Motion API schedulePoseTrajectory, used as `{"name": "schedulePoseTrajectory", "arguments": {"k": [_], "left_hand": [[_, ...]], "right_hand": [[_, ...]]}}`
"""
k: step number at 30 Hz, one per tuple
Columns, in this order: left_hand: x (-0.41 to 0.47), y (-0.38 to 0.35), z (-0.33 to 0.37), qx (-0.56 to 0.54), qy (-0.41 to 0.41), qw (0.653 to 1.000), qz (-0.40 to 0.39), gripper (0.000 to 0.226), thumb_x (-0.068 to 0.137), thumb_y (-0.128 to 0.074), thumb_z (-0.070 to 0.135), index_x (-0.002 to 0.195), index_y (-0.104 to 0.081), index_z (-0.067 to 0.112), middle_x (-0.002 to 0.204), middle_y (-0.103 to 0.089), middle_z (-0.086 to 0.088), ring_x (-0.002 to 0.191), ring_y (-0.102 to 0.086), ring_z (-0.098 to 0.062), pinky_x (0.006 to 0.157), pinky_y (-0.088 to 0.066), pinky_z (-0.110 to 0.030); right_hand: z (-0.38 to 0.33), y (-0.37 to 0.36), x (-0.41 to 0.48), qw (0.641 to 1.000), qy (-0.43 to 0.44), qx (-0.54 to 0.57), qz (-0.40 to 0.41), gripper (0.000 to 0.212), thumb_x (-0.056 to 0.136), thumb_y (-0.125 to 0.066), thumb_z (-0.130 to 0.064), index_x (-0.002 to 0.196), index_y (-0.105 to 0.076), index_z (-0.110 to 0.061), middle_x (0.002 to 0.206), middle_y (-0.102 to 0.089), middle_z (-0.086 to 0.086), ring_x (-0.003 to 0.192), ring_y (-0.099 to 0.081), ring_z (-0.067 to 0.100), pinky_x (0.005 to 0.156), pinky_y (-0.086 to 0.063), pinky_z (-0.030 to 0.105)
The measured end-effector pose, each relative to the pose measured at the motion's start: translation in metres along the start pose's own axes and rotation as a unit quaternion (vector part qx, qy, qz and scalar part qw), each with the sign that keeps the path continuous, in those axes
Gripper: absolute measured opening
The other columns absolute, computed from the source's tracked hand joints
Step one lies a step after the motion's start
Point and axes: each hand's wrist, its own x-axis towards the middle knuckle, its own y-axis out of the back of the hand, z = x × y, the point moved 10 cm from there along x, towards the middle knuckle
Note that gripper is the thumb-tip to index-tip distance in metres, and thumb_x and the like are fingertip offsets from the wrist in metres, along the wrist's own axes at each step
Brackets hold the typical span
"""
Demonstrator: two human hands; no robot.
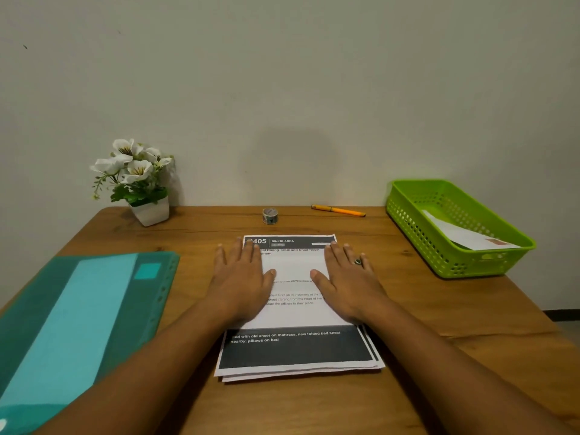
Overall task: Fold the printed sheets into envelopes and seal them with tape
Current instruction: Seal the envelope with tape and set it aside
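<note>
A small stack of printed sheets [295, 350] with dark header and footer bands lies in the middle of the wooden table [439, 309]. My left hand [241, 277] rests flat on the stack's left side, fingers straight. Flat on the right side lies my right hand [346, 277], a ring on one finger. A small roll of tape [270, 215] stands beyond the sheets near the wall. A folded white envelope [464, 235] lies in the green basket [417, 227] at the right.
A teal plastic folder [78, 318] covers the table's left part. A white pot of white flowers [138, 183] stands at the back left. An orange pen [339, 210] lies along the wall behind the sheets.
</note>
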Motion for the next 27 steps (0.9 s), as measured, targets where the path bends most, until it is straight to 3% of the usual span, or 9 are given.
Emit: {"name": "schedulePoseTrajectory", "arguments": {"k": [7,13,19,24,27], "left_hand": [[0.008,-0.005,0.054,-0.035,-0.096,0.994,-0.038,0.065,0.107,-0.011,0.053,0.164,0.001,0.025,0.171,0.008,-0.001,0.157,0.015,-0.025,0.125,0.003,-0.058],[0.006,-0.007,-0.008,-0.031,-0.049,0.998,-0.039,0.068,0.105,-0.01,0.059,0.163,0.007,0.028,0.171,0.01,0.001,0.157,0.011,-0.023,0.126,0.003,-0.053],[0.007,-0.009,-0.014,-0.028,-0.035,0.999,-0.017,0.069,0.104,-0.009,0.059,0.163,0.004,0.026,0.171,0.006,0.0,0.157,0.007,-0.022,0.126,0.001,-0.053],[0.004,-0.008,-0.016,-0.021,-0.031,0.999,-0.009,0.072,0.1,-0.003,0.059,0.163,0.003,0.026,0.172,0.005,0.0,0.158,0.006,-0.022,0.126,-0.001,-0.052],[0.004,-0.009,-0.016,-0.02,-0.03,0.999,-0.005,0.07,0.1,-0.002,0.057,0.163,0.003,0.028,0.172,0.006,0.001,0.158,0.006,-0.021,0.126,-0.001,-0.052]], "right_hand": [[0.001,0.0,0.002,1.0,-0.013,-0.008,0.001,0.077,0.105,-0.011,-0.065,0.166,0.002,-0.02,0.174,0.006,0.002,0.16,0.009,0.023,0.129,0.001,0.052],[0.001,0.0,0.001,1.0,-0.006,-0.002,0.0,0.078,0.104,-0.011,-0.066,0.166,0.002,-0.02,0.174,0.006,0.001,0.16,0.009,0.023,0.129,0.002,0.052],[-0.01,0.005,0.006,0.998,-0.019,-0.053,0.019,0.083,0.104,-0.01,-0.065,0.166,-0.007,-0.011,0.174,-0.003,0.01,0.161,0.002,0.028,0.128,0.002,0.056],[-0.094,0.003,0.01,0.993,0.101,-0.051,0.032,0.065,0.11,-0.016,-0.048,0.166,-0.013,-0.016,0.174,0.0,0.01,0.16,0.005,0.029,0.128,0.001,0.055],[-0.107,-0.002,0.011,0.993,0.112,-0.012,0.039,0.06,0.111,-0.019,-0.046,0.166,-0.014,-0.024,0.174,-0.003,0.008,0.161,0.002,0.029,0.129,-0.001,0.051]]}}
